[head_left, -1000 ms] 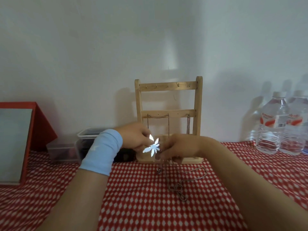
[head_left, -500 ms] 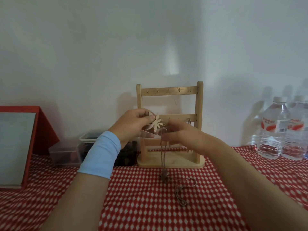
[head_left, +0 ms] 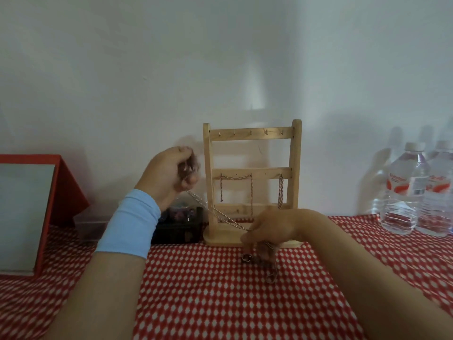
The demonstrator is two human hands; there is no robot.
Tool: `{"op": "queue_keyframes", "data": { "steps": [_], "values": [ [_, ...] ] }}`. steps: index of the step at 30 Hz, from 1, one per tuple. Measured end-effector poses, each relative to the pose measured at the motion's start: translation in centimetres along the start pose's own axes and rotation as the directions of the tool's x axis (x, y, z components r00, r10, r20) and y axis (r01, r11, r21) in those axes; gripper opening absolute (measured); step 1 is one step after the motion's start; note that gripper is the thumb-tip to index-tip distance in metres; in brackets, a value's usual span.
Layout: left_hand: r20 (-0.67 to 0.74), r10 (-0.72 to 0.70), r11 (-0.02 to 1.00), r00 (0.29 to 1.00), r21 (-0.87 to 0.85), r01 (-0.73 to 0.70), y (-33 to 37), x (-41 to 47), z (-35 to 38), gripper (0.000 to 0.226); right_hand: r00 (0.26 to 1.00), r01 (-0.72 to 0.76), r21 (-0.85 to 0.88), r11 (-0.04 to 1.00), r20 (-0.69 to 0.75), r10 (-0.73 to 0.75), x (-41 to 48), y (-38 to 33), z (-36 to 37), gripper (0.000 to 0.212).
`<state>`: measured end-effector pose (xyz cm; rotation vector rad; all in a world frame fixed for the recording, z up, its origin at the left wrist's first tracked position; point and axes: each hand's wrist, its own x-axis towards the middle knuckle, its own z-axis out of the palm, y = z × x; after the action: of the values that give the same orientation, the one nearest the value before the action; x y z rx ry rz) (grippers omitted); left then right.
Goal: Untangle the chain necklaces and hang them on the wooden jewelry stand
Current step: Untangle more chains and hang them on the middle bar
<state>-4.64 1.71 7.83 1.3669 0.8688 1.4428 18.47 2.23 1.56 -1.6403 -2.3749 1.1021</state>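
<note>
Already hung: chains [head_left: 236, 178] on the stand [head_left: 252, 137], middle bar.
Hands: left hand [head_left: 169, 175] and right hand [head_left: 272, 227] pinch a taut chain [head_left: 213, 212] between them.
Remaining: tangle [head_left: 268, 265] on the desk [head_left: 208, 295].

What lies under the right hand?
A tangled chain heap lies on the checked tablecloth below the right hand; whatever its curled fingers cover is hidden.

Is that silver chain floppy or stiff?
Probably floppy: the silver chain only runs straight where the left hand and right hand pull it; the rest lies crumpled on the red checked cloth. Likely tangles easily.
</note>
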Motion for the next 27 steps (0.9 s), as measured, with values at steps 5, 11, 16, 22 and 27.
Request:
{"op": "queue_keyframes", "data": {
  "steps": [5, 11, 16, 22, 27],
  "values": [
    [0.081, -0.512, 0.517, 0.855, 0.824, 0.232, -1.8, -0.6, -1.1, 0.011, 0.997, 0.065, 0.047, 0.997, -0.053, -0.062, -0.5, -0.2, -0.3, 0.032],
    [0.100, -0.678, 0.187, 0.728, 0.982, 0.039, -3.8, -0.5, 0.5, 0.024, 0.975, 0.217, 0.207, 0.954, -0.089, -0.202, 0.3, -0.5, 0.0, 0.021],
    [0.360, -0.507, 0.539, 0.783, 0.841, -0.037, -4.3, -0.6, 2.7, 0.030, 0.956, 0.268, 0.148, 0.952, -0.161, -0.244, 0.7, -1.4, 1.0, 0.025],
    [0.279, -0.645, 0.561, 0.711, 0.805, 0.194, -5.2, -0.4, 2.8, 0.056, 0.957, 0.275, 0.230, 0.934, -0.155, -0.244, 0.8, -0.9, 0.8, 0.023],
    [0.173, -0.346, 0.403, 0.922, 0.915, -0.021, -3.0, -0.2, 1.5, 0.037, 0.981, 0.192, 0.157, 0.969, -0.035, -0.189, 0.8, -0.5, 0.6, 0.024]
  ]
}}
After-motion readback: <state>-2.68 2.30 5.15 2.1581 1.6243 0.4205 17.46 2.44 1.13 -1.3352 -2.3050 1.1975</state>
